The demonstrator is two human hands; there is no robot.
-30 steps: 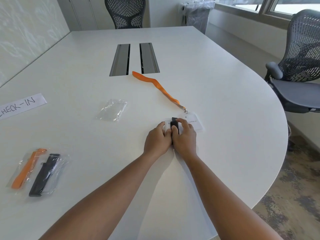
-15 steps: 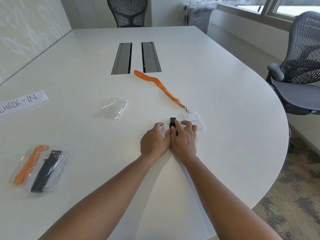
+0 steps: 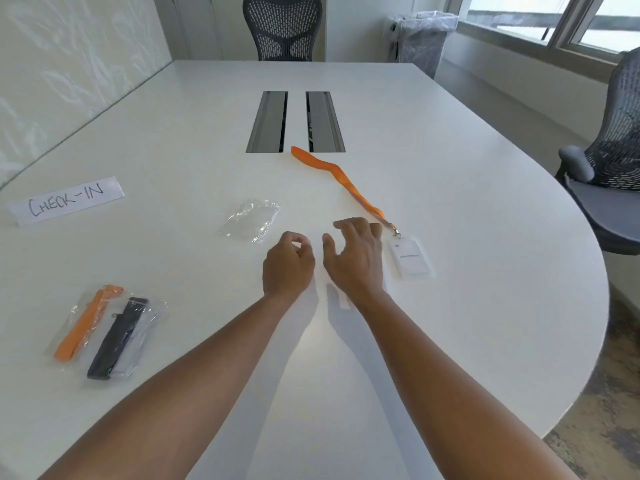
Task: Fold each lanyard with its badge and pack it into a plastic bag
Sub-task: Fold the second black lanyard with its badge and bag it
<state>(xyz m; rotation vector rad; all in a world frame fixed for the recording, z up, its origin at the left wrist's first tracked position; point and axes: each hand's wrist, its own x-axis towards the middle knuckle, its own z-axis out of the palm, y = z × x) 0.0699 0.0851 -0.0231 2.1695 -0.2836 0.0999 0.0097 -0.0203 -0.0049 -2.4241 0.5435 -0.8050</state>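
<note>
White table point(image 3: 450, 133): left hand point(image 3: 287, 268) loosely curled, nothing seen in it; right hand point(image 3: 355, 259) open beside badge point(image 3: 410, 256) on orange lanyard point(image 3: 341, 178).

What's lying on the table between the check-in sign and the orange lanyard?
In the head view, only the empty clear plastic bag lies between the CHECK-IN sign and the orange lanyard; the rest is bare table.

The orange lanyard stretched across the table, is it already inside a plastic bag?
No, the orange lanyard lies loose on the bare table, still clipped to its badge, while the empty plastic bag sits apart from it.
</note>
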